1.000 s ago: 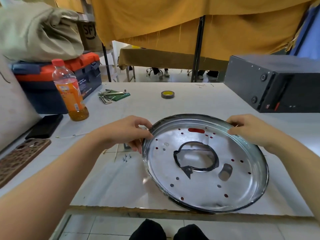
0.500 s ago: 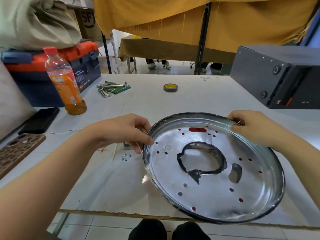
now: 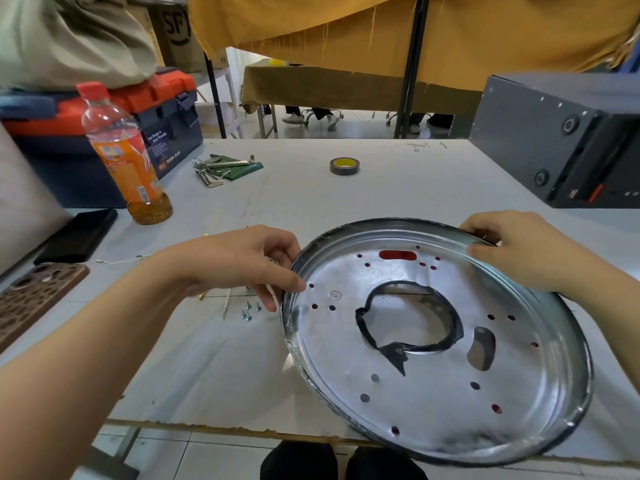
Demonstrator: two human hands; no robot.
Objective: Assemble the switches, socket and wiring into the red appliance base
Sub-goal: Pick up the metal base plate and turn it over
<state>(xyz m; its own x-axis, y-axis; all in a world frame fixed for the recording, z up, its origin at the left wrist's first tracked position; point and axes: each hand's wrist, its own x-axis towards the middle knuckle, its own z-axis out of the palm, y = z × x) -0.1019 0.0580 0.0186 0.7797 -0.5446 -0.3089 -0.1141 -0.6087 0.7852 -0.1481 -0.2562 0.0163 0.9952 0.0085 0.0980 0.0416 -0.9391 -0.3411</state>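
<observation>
A round silver metal plate [image 3: 426, 403] with a large centre cut-out and several small holes lies at the table's near right; red shows through some holes. My left hand [image 3: 249, 265] pinches the plate's left rim, thumb on the inside. My right hand [image 3: 519, 247] grips the far right rim, fingers curled over the edge. A few small screws [image 3: 248, 310] and a thin white wire [image 3: 227, 303] lie just left of the plate, under my left hand.
An orange drink bottle [image 3: 124, 157] stands at the left before a blue and orange toolbox [image 3: 104, 133]. Hex keys [image 3: 221, 169] and a tape roll [image 3: 344, 166] lie farther back. A black box [image 3: 561, 140] fills the right rear. A black phone [image 3: 78, 235] lies at left.
The view has moved closer and shifted; the plate now sits lower right in the frame. Both hands keep their hold on the plate's rim.
</observation>
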